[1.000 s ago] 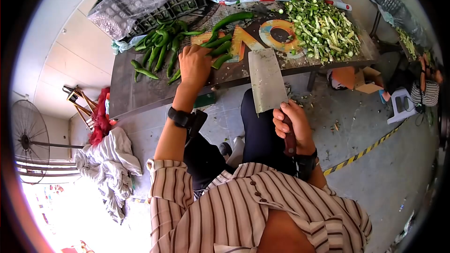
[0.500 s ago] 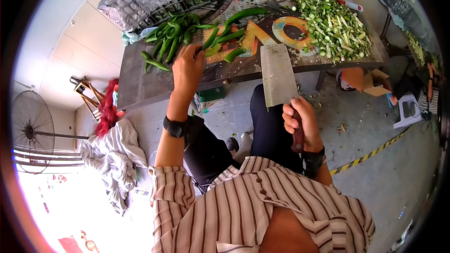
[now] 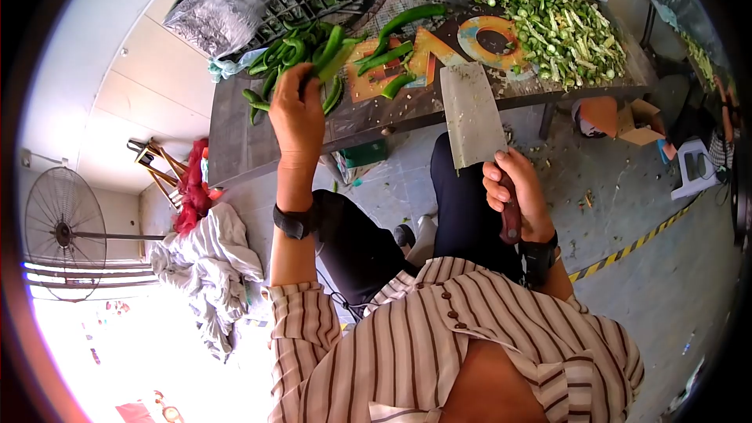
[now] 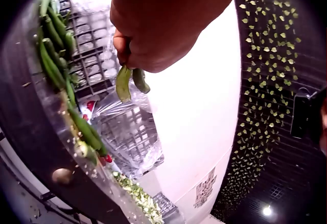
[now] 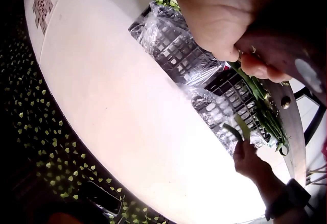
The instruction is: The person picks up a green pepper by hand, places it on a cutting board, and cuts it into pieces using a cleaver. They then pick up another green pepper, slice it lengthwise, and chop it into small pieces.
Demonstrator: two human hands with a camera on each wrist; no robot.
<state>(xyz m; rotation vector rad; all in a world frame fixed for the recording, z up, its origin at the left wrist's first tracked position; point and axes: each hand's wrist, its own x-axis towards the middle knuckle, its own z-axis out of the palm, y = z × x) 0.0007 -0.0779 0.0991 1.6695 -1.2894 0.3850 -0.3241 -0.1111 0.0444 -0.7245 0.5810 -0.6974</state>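
Observation:
My left hand (image 3: 296,121) is raised at the table's front edge and pinches a green pepper (image 3: 337,53). In the left wrist view two strips of pepper (image 4: 123,84), one pale and one dark, hang apart from the fingertips. My right hand (image 3: 523,192) grips the dark red handle of a cleaver (image 3: 474,113). Its broad blade points up and away, its far end overlapping the table edge in the head view. Behind the left hand lies a heap of whole green peppers (image 3: 294,48). A few more, including a short pepper piece (image 3: 399,84), lie at mid-table.
A pile of chopped peppers (image 3: 564,35) covers the right of the dark table (image 3: 239,145). Plastic-wrapped black crates (image 3: 313,0) stand along its back. Below are my legs, a green box (image 3: 364,153) and a cardboard box (image 3: 638,121). A fan (image 3: 64,233) stands at left.
My left hand has lifted a pepper off the table and drawn it left, away from the other mid-table peppers. The cleaver stays in my right hand, held much the same way.

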